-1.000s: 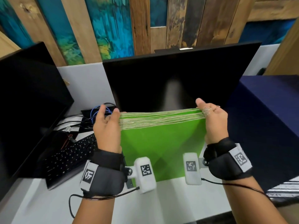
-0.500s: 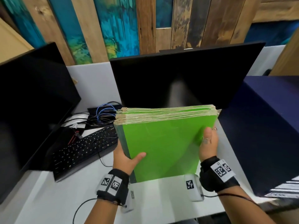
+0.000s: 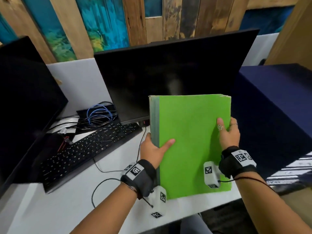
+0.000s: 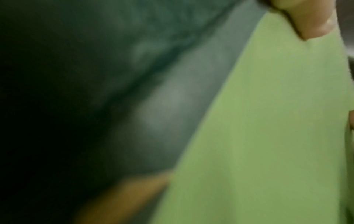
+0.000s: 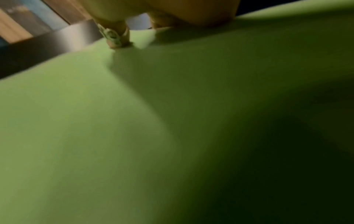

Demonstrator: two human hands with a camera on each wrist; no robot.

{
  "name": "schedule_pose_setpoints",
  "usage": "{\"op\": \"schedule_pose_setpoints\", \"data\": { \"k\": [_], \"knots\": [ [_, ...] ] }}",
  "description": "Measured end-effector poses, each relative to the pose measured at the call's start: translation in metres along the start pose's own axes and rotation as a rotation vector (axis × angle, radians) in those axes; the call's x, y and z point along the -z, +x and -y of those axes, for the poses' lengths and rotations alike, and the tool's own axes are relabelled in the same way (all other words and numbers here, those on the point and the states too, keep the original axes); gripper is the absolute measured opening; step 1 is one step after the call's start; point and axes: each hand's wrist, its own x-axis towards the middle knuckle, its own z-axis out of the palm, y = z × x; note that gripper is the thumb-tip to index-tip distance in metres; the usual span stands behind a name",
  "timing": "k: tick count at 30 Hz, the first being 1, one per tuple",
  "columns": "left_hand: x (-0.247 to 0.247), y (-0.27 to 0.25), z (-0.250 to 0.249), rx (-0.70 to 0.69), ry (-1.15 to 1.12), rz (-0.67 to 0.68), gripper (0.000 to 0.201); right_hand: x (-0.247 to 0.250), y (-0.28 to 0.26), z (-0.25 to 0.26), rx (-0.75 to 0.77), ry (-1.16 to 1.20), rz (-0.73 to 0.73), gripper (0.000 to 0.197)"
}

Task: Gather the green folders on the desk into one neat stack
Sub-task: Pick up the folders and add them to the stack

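A thick stack of green folders lies nearly flat over the white desk, in front of the middle monitor. My left hand grips its left spine edge, thumb on the top cover and fingers hidden underneath. My right hand grips the right edge, thumb with a ring on the cover, fingers wrapped round the side. In the left wrist view the green cover fills the right half, blurred. The right wrist view shows the cover close up with the ringed thumb pressing on it.
A black keyboard lies left of the stack, with cables behind it. The middle monitor stands just behind the stack and another monitor at the left. A dark blue box borders the right side.
The stack has gone from standing on edge, with its page edges up, to lying nearly flat. Both hands slid down from its top corners to its side edges.
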Motion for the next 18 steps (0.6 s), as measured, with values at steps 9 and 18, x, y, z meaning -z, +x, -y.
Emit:
{"op": "schedule_pose_setpoints", "data": {
  "k": [9, 18],
  "knots": [
    [-0.079, 0.007, 0.035, 0.357, -0.091, 0.152, 0.085, 0.008, 0.051, -0.035, -0.254, -0.284, 0.221, 0.072],
    [-0.102, 0.029, 0.048, 0.5, -0.019, 0.159, 0.11, -0.004, 0.079, -0.07, -0.257, -0.683, 0.378, 0.09]
  ]
}}
